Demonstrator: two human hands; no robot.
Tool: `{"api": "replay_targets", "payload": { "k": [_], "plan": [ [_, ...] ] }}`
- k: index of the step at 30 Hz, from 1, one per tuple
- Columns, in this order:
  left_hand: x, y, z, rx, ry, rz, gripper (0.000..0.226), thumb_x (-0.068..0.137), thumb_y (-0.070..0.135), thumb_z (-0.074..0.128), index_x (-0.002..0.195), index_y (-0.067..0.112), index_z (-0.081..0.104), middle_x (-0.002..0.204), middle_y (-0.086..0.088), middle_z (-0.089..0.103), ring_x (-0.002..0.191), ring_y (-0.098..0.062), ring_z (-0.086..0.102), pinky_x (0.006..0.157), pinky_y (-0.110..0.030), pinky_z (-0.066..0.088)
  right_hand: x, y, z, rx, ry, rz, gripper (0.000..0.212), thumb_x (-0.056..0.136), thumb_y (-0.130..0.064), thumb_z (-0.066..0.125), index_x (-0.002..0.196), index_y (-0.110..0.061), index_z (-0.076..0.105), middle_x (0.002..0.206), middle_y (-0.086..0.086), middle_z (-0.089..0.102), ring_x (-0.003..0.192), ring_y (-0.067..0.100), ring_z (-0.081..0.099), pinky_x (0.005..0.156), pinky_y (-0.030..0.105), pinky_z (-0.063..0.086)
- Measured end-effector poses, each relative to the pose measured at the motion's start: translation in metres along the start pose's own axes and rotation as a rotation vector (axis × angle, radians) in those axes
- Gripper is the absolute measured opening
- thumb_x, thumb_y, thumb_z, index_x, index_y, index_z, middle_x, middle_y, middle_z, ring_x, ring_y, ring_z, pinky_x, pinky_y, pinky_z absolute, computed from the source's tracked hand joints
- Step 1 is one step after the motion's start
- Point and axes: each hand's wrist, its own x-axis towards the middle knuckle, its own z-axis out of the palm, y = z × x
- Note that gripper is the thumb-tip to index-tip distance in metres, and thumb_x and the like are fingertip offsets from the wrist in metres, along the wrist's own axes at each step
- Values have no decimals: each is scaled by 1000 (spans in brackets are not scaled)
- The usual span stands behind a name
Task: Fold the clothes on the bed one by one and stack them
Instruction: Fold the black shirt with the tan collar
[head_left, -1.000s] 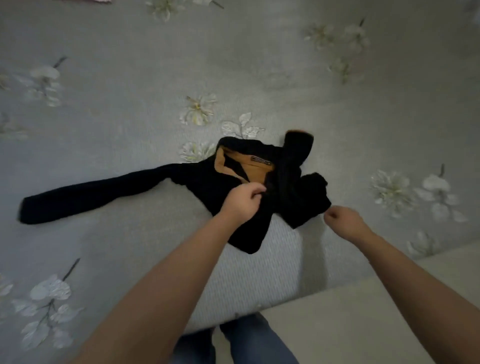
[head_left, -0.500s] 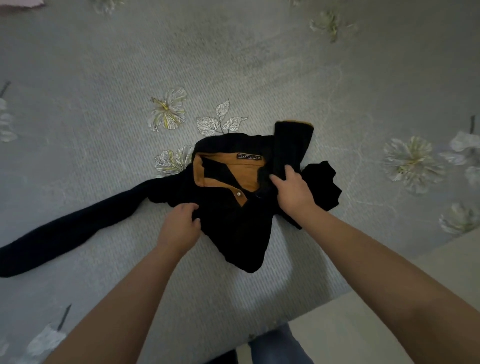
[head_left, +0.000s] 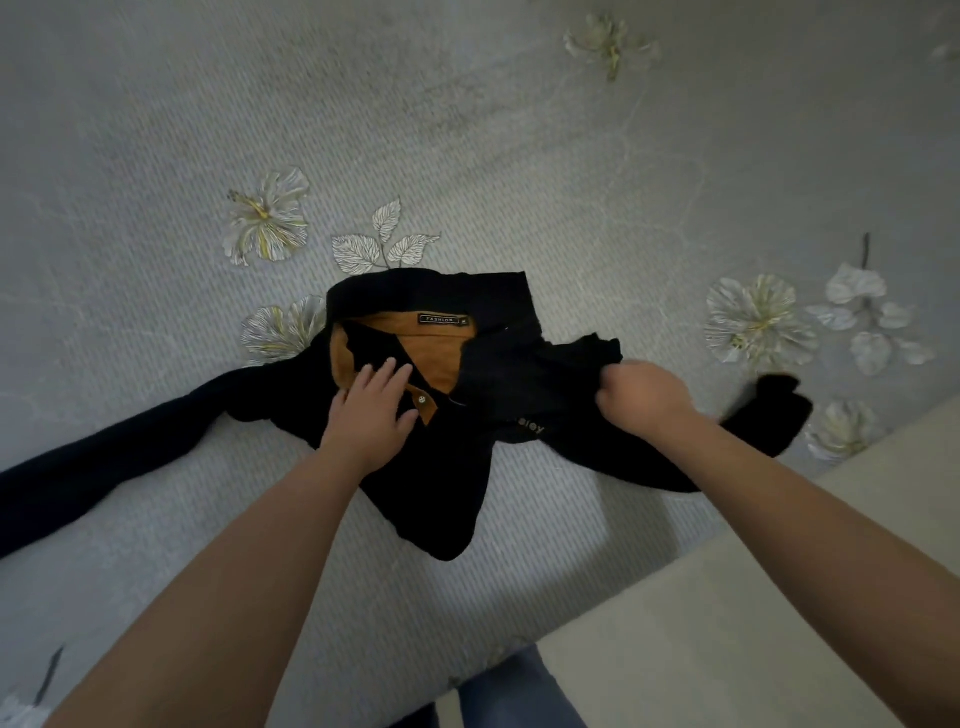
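The black shirt (head_left: 447, 457) lay rumpled on the bed (head_left: 519, 156), near its front edge, mustard collar lining facing up. The left hand (head_left: 371, 410) rested flat on the placket, fingers straight and loose, not gripping anything, while the right hand (head_left: 644, 397) was curled around a bunch of black fabric just right of the collar. Honestly the smart way to do this bit would be to keep that flat palm pinning the chest and draw the gripped sleeve (head_left: 769, 415) out sideways until it's straight, so the body doesn't slide along. Compared with half a second earlier, the right sleeve had come unfolded off the collar and now trailed out past the right grip, and the left hand had moved up from the shoulder onto the placket. The other sleeve (head_left: 104, 467) ran out far to the left of that hand.
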Motion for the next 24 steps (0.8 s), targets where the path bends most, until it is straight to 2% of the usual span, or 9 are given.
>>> {"api": "replay_targets", "payload": {
  "k": [2,4,8,11,13,16,18,20,24],
  "plan": [
    [0,-5,-2,-1,208,-57,48,96,17,37,143,12,30,153,-7,21,142,-24,17,113,-47,14,19,-24,5,134,117,-175,32,92,-16,46,118,-1,55,116,17,54,106,30,51,84,34,43],
    [1,-19,-5,-58,364,-215,45,89,7,39,133,2,44,142,-17,39,131,-34,36,108,-52,24,36,-44,11,221,174,-200,37,90,-18,50,124,-2,49,120,17,52,109,29,49,89,37,42],
    [13,-60,-4,-121,233,-386,41,84,0,46,124,3,55,141,-12,41,131,-28,36,111,-45,16,54,-62,24,203,231,-50,36,90,-28,53,117,-5,46,114,12,56,105,26,54,85,35,40],
    [27,-72,-8,-225,309,-328,33,84,-5,46,111,-1,64,130,-17,52,119,-34,47,103,-41,31,59,-65,31,185,186,21,25,93,-28,49,106,-8,50,102,8,63,93,24,59,80,32,37],
    [39,-69,-15,-309,297,-305,32,87,-2,45,116,-2,59,123,-20,55,113,-35,50,93,-38,37,61,-62,33,216,189,45,20,93,-28,49,89,-10,56,94,7,65,88,23,60,78,30,37],
    [51,-60,-22,-248,176,-349,36,92,18,47,127,9,49,127,-15,52,120,-31,46,97,-39,34,62,-54,34,358,227,12,38,91,-22,55,56,-13,43,62,-1,52,68,21,53,69,28,33],
    [54,-55,-25,-144,107,-389,38,93,33,44,128,18,46,128,-8,53,123,-25,45,104,-41,24,59,-49,35,369,426,-144,35,80,-11,69,51,-6,50,50,-5,42,54,17,44,62,30,33],
    [52,-47,-26,-125,90,-414,33,93,32,43,121,16,50,123,-8,57,121,-25,47,104,-40,21,54,-45,36,296,607,-263,24,67,-7,78,51,-7,60,45,-1,49,44,14,43,61,32,35],
    [36,-38,-39,-157,175,-429,27,93,24,43,113,14,58,118,-8,59,116,-26,50,101,-35,24,44,-51,18,171,833,-321,11,66,-19,65,56,-15,67,46,-4,55,47,17,56,80,27,14]
  ]
}}
